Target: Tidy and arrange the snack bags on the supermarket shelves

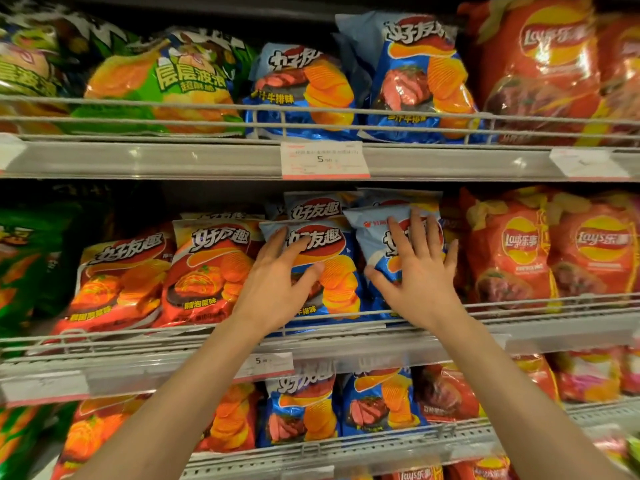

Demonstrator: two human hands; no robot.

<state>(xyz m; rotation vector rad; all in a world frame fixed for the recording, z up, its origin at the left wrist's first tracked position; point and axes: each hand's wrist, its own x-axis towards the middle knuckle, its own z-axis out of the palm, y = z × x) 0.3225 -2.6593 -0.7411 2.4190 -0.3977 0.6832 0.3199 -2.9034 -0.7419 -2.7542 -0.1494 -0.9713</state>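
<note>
Glossy crinkled foil-plastic snack bags (325, 271), thin metal wire shelf rail (519, 308), paper price tag (325, 160).

hidden: right hand (417, 268) is covering the blue chip bag (374, 233) logo | cut off: green bags (20, 258) at 9 o'clock | blurred: price tag (325, 160) small print
</note>
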